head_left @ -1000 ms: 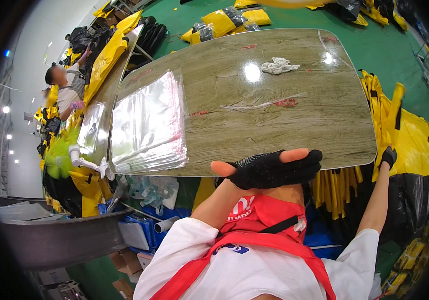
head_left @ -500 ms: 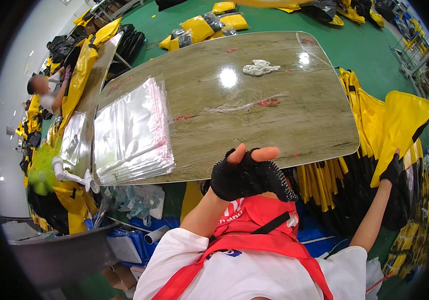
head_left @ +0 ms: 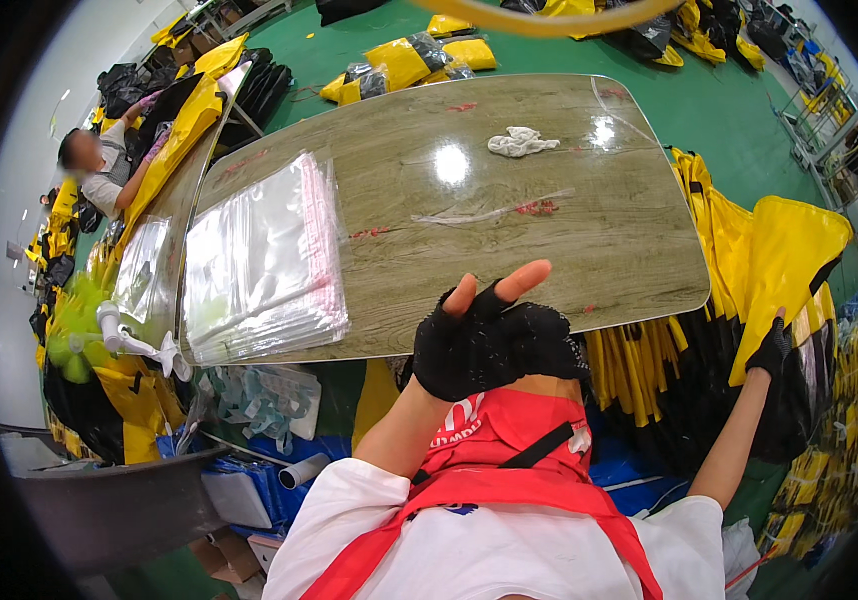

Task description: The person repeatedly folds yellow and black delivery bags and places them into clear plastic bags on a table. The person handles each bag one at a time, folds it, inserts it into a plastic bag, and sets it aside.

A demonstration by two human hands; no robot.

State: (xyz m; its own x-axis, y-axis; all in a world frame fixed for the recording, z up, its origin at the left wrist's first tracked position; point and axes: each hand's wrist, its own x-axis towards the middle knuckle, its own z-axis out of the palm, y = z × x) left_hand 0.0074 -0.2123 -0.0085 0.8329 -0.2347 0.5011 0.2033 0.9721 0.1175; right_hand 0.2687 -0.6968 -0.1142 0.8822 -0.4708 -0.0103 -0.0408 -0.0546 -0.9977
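Observation:
My right hand (head_left: pixel 771 350), in a black glove, grips the lower part of a yellow fabric piece with a black edge (head_left: pixel 794 255) at the table's right side. The piece stands up above other yellow and black pieces (head_left: pixel 704 205) hanging there. My left hand (head_left: pixel 499 345), in a black dotted glove with bare thumb and forefinger tips, is held up over the table's near edge. Its thumb and forefinger are spread, with nothing seen between them; the other fingers are partly hidden. A stack of clear plastic bags (head_left: pixel 259 255) lies on the left of the wood-patterned table (head_left: pixel 399 265).
A crumpled white glove or cloth (head_left: pixel 522 142) lies towards the table's far side. A green fan (head_left: pixel 74 325) on a white stand is at the left. Beyond, a co-worker (head_left: pixel 99 170) handles yellow and black material. Packed yellow bundles (head_left: pixel 404 62) lie on the green floor.
My left hand has tilted slightly, its thumb and forefinger pointing further up. The yellow piece in my right hand has shifted slightly left and down. The co-worker's arms have moved.

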